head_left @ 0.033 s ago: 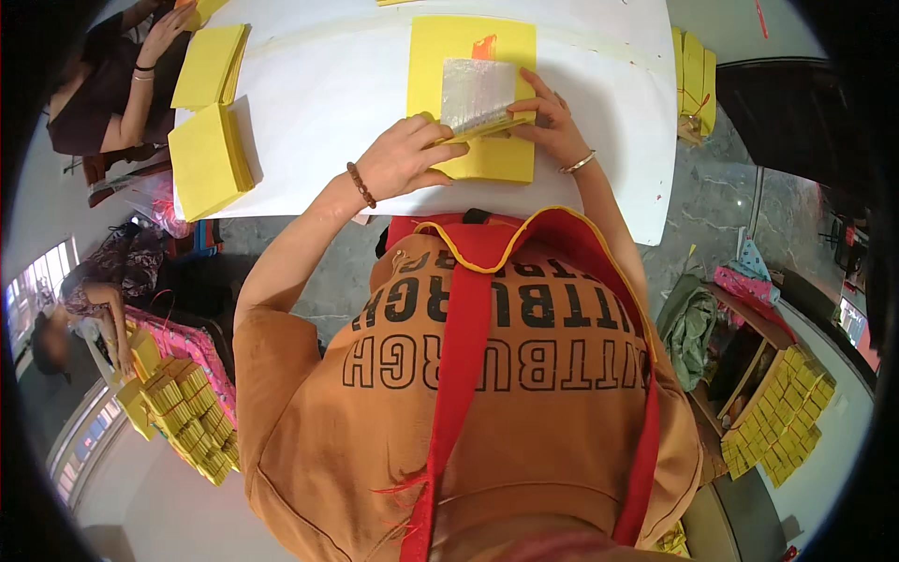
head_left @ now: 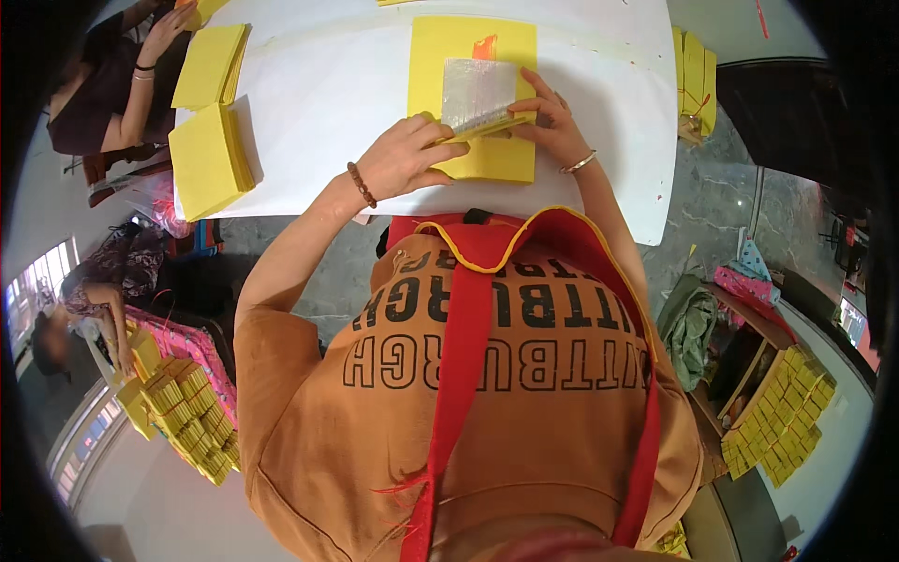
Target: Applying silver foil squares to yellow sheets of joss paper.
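A stack of yellow paper [head_left: 426, 56] lies on the white table in front of me. On its top sheet are a silver foil square [head_left: 476, 86] and, just beyond it, an orange-red patch [head_left: 484, 47]. The near part of that sheet is lifted into a raised fold [head_left: 485, 129] along the foil's near side. My left hand [head_left: 407, 155] is closed on the fold's left end, thumb below and fingers on top. At the other end my right hand [head_left: 552, 122] pinches the fold, its index finger raised past the foil's right edge.
Two yellow paper stacks [head_left: 208, 66] stand at the white table's [head_left: 328, 94] left edge, beside a co-worker's arm [head_left: 140, 103]. Bundled yellow paper [head_left: 192, 412] is piled at lower left, with more bundles [head_left: 777, 412] at lower right. Another person sits at far left.
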Motion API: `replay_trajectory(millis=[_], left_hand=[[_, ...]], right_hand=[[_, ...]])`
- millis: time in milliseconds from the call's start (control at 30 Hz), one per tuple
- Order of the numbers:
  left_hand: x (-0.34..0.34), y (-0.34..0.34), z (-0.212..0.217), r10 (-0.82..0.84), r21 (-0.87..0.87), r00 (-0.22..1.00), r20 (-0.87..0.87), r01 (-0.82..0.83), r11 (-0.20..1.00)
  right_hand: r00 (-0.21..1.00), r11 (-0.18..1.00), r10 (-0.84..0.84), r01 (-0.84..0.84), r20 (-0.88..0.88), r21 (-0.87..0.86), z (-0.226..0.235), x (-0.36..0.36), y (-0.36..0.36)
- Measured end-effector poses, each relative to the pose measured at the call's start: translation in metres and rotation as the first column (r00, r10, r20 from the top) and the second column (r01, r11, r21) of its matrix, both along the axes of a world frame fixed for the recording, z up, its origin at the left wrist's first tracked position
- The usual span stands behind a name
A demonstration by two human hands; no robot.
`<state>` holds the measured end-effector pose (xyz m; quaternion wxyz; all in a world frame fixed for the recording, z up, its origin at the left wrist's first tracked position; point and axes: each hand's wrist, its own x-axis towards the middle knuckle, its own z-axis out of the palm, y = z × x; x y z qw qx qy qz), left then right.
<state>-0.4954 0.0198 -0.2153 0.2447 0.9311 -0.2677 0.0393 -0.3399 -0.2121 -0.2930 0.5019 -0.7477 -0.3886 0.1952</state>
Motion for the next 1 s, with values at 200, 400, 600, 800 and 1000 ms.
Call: replay_trajectory(millis=[200, 400, 600, 800, 1000], left_hand=[[0.001, 0.004, -0.002, -0.003, -0.062, 1.000, -0.023, 0.002, 0.998], [0.003, 0.008, -0.002, -0.029, -0.099, 1.000, 0.000, 0.029, 0.995], [0.002, 0.008, -0.003, -0.009, -0.117, 1.000, -0.005, 0.008, 0.993], [0.002, 0.008, -0.004, -0.029, -0.086, 1.000, 0.011, 0.030, 0.996], [0.001, 0.008, 0.000, -0.052, -0.003, 0.998, 0.023, 0.052, 0.999]], right_hand=[[0.999, 0.999, -0.018, 0.019, -0.028, 0.026, -0.001, 0.001, 0.001], [1.000, 1.000, -0.013, 0.013, -0.009, 0.020, -0.002, 0.003, 0.000], [0.998, 0.999, -0.019, 0.020, -0.055, 0.031, -0.002, 0.002, 0.000], [0.996, 0.996, -0.003, 0.010, -0.084, 0.084, -0.010, 0.004, 0.000], [0.997, 0.999, -0.005, 0.008, -0.074, 0.042, -0.002, 0.002, 0.000]])
